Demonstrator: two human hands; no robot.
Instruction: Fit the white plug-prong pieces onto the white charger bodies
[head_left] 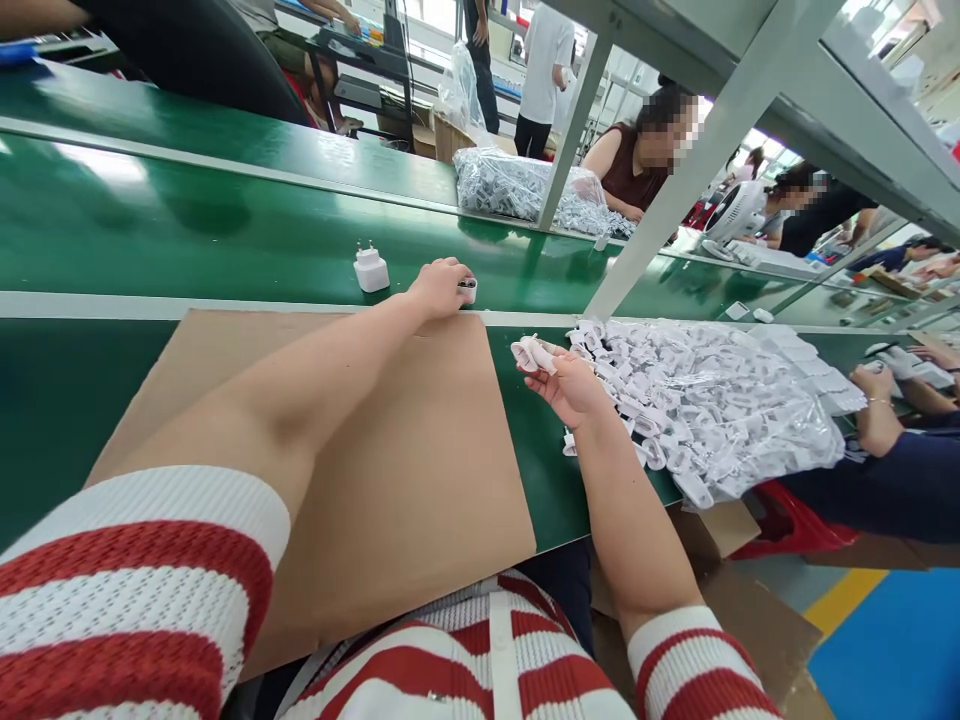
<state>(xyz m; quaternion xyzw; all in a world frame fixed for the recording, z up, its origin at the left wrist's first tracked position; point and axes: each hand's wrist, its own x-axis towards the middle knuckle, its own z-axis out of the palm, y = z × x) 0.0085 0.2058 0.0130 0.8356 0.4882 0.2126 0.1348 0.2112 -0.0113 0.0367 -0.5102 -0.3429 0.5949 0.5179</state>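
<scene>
Left hand (441,287): grip round white housing (469,291). Right hand (571,388): grip clamped on white piece (531,354); loose pinch could drop it into white pile (697,390), right.

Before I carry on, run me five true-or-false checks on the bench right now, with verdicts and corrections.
1. The right hand holds a white piece. True.
2. The white plug lies on the cardboard sheet. False: it stands on the green surface beyond the sheet, prongs up.
3. The left hand has its fingers on a white block. True.
4. The large heap of white parts is left of the cardboard sheet. False: it is to the right of it.
5. The left forearm extends over the cardboard sheet. True.
</scene>
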